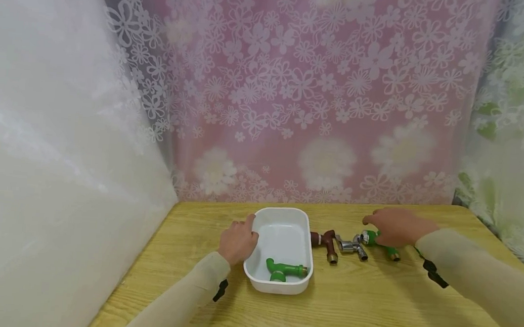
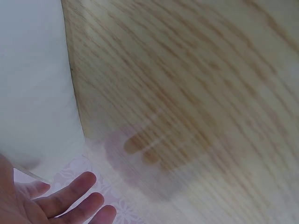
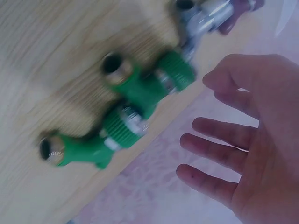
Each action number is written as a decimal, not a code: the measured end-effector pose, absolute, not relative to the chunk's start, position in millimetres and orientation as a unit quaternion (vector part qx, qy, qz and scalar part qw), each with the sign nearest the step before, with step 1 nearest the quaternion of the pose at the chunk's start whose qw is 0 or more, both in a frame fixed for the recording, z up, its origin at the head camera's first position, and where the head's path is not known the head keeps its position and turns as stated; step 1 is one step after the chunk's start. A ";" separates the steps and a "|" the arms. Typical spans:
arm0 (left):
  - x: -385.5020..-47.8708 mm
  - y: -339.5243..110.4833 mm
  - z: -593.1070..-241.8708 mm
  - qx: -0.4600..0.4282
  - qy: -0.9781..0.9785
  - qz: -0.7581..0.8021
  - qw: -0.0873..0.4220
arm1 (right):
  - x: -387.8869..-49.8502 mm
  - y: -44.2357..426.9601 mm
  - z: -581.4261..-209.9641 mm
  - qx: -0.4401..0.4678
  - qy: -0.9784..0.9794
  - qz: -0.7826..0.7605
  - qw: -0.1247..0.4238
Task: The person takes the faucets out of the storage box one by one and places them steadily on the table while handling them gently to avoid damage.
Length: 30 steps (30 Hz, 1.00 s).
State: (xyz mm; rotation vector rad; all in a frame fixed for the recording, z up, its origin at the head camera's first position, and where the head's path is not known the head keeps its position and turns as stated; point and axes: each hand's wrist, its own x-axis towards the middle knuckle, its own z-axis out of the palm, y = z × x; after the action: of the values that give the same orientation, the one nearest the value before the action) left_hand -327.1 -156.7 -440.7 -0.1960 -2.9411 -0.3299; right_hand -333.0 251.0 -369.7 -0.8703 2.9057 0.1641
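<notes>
My left hand (image 1: pixel 238 240) grips the left rim of a white rectangular basin (image 1: pixel 276 287), its other fingers loose outside the wall in the left wrist view. Inside the basin, near its front, lies a green tap (image 1: pixel 287 270) with a brass end. My right hand (image 1: pixel 399 228) hovers over the green taps at the right, fingers spread and holding nothing. In the right wrist view, one green tap (image 3: pixel 138 93) lies beside another green tap (image 3: pixel 81 150). The hand hides most of the second one in the head view.
Between the basin and the green taps lie a brown tap (image 1: pixel 331 245) and a chrome tap (image 1: pixel 349 246). All rest on a wood-grain table (image 1: pixel 347 311). A pink flowered curtain (image 1: pixel 293 110) hangs behind, with a white sheet (image 1: pixel 61 169) along the left.
</notes>
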 end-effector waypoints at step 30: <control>-329.0 -158.1 -444.2 -0.065 -0.986 -0.123 0.088 | -312.4 122.0 -348.7 -0.400 0.913 0.026 0.075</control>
State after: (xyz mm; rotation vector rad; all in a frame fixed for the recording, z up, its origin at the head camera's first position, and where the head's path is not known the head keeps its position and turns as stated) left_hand -329.0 -158.1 -444.2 -0.1933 -2.9372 -0.3662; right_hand -312.4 122.0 -348.7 -1.2004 2.7398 0.0793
